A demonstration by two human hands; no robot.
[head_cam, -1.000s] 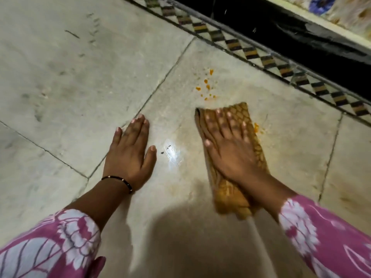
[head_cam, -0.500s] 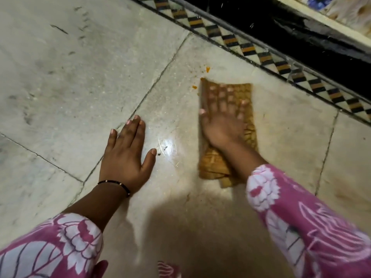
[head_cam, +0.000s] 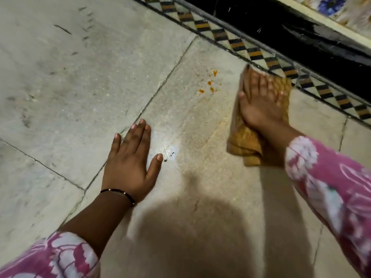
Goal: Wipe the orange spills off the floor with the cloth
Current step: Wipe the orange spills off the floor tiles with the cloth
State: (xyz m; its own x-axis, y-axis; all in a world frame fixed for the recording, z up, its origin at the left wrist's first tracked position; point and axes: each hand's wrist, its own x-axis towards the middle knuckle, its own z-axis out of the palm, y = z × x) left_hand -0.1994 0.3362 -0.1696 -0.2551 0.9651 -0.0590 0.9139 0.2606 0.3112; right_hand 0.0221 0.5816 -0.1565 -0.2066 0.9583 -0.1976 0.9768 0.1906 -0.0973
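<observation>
Pale stone floor [head_cam: 60, 77], patterned border [head_cam: 261, 55] far right; orange spills [head_cam: 209, 85] left of blurred cloth [head_cam: 241, 141], right hand [head_cam: 261, 103] fingers flat; left hand [head_cam: 130, 163] fingers spread.

Two hands are showing, the left [head_cam: 129, 165] and the right [head_cam: 261, 103]; one cloth [head_cam: 241, 141] is lying on the floor; four orange spots [head_cam: 209, 83] are showing; one bracelet [head_cam: 118, 192] is circling a wrist

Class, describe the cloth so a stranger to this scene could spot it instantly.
Find the checkered black-and-yellow tile border along the floor's far edge. Just below it, under the flat right hand, lies a folded mustard-yellow waffle-weave cloth. It is the only fabric lying on the floor.
</observation>
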